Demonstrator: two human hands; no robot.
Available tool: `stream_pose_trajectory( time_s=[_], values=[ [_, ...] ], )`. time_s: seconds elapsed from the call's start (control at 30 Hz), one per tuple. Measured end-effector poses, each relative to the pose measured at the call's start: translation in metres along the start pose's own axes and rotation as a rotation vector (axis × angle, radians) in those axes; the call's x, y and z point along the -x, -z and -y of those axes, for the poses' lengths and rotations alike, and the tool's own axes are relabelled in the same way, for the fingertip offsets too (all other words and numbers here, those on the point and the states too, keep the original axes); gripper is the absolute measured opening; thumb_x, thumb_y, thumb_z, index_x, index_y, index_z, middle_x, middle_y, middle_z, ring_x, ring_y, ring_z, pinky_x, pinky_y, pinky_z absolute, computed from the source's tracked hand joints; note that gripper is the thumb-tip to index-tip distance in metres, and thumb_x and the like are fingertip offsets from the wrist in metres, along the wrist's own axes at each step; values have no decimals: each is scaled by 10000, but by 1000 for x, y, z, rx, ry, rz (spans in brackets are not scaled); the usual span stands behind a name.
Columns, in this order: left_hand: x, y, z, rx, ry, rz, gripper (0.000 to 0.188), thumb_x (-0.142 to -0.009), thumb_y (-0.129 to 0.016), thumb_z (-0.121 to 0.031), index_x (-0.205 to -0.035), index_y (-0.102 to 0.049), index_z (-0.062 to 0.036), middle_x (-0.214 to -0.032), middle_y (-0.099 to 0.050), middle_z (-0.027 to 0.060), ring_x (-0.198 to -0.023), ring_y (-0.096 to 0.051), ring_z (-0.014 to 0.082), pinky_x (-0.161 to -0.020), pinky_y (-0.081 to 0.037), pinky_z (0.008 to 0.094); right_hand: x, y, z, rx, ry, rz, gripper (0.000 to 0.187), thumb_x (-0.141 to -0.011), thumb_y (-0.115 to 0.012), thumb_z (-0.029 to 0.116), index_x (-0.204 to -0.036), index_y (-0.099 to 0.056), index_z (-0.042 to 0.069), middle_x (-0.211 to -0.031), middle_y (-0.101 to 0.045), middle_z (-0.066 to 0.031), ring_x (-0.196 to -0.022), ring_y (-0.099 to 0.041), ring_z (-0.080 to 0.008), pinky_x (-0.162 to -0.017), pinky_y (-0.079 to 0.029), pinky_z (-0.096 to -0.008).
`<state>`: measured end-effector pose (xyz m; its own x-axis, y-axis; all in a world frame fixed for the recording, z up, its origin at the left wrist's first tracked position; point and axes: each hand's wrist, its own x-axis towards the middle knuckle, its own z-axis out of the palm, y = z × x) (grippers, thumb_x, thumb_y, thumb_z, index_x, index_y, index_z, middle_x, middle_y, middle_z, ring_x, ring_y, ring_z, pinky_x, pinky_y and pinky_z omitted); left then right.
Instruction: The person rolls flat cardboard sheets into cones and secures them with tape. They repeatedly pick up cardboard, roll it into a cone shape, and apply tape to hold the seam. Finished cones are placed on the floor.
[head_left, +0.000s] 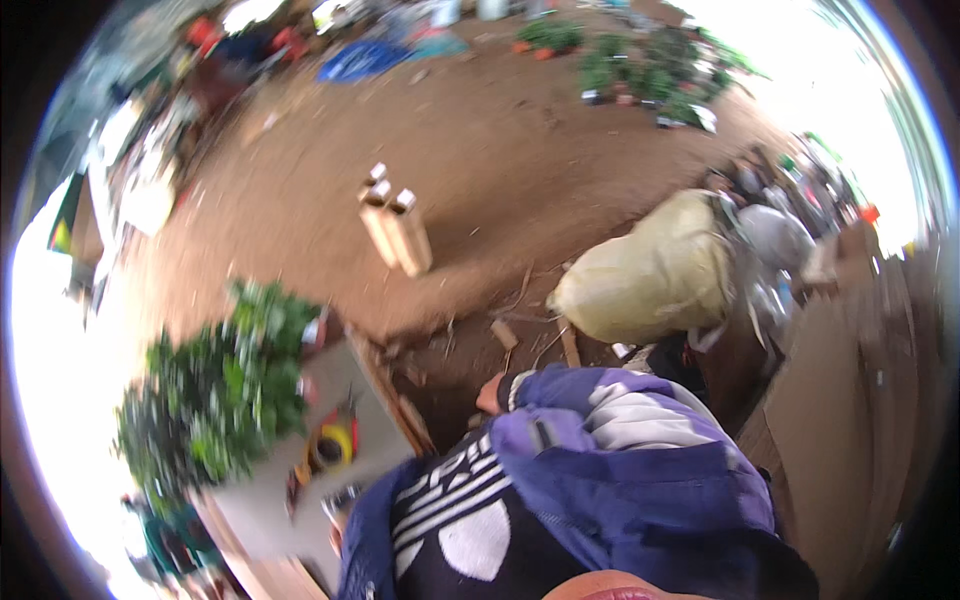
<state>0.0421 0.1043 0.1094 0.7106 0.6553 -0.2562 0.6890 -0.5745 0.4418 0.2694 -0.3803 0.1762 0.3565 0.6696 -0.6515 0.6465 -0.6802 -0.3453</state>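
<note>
My right hand shows just past the dark cuff of my purple and navy sleeve, low over the brown ground in front of my body. It is small and blurred, and its fingers do not show clearly. Only a sliver of my left hand appears at the jacket's edge, beside a small dark object whose kind I cannot make out. On the grey tabletop near that hand lie a yellow tape roll and a tool with red and orange handles. Leafy green stems are bunched along the table's far left side.
Tall open cardboard boxes stand on the dirt floor ahead. A stuffed yellowish sack lies at right, near cardboard sheets. More potted greenery sits far right, and a blue plastic sheet lies at the back.
</note>
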Motion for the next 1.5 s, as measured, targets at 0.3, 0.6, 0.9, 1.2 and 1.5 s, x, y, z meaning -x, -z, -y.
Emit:
stream_pose_trajectory(
  time_s=[0.3, 0.6, 0.9, 1.2, 1.5],
  values=[
    [52, -25, 121, 428, 209, 49, 629, -816, -782, -363, -1379, -605, -148, -1284, -639, 167, -1246, -568, 299, -1064, -451, 425, -27, 3, -2, 78, 100, 177, 473, -826, -688, 287, -1243, -632, 72, -1233, -660, -199, -1144, -625, -384, -954, -505, -496],
    [63, -31, 105, 700, 329, 41, 833, -749, -824, -402, -1473, -510, -135, -1367, -531, 180, -1296, -534, 321, -1098, -437, 411, -154, 25, 138, -54, 503, 18, 321, -887, -615, 246, -1162, -658, 87, -1125, -680, -182, -1045, -639, -387, -889, -517, -488],
    [90, 25, 31, 540, 391, -4, 830, -772, -798, -407, -1475, -486, -95, -1408, -493, 172, -1317, -507, 322, -1109, -423, 405, -256, 13, 319, -266, 679, -380, 450, -978, -580, 345, -1347, -560, 88, -1365, -573, -132, -1270, -522, -325, -1074, -411, -432],
    [112, 7, 29, 563, 387, 21, 835, -802, -761, -382, -1500, -415, -82, -1456, -433, 193, -1350, -455, 356, -1139, -391, 424, -259, -1, 329, -93, 661, -354, 341, -982, -568, 334, -1246, -642, 131, -1242, -639, -81, -1183, -571, -291, -1008, -440, -427],
    [118, -1, 20, 528, 326, -52, 830, -881, -665, -441, -1523, -349, -21, -1472, -391, 220, -1406, -362, 372, -1180, -305, 439, -272, 4, 339, -117, 518, -254, 424, -950, -600, 448, -1255, -688, 167, -1319, -654, -74, -1206, -611, -276, -1023, -485, -385]
  ],
)
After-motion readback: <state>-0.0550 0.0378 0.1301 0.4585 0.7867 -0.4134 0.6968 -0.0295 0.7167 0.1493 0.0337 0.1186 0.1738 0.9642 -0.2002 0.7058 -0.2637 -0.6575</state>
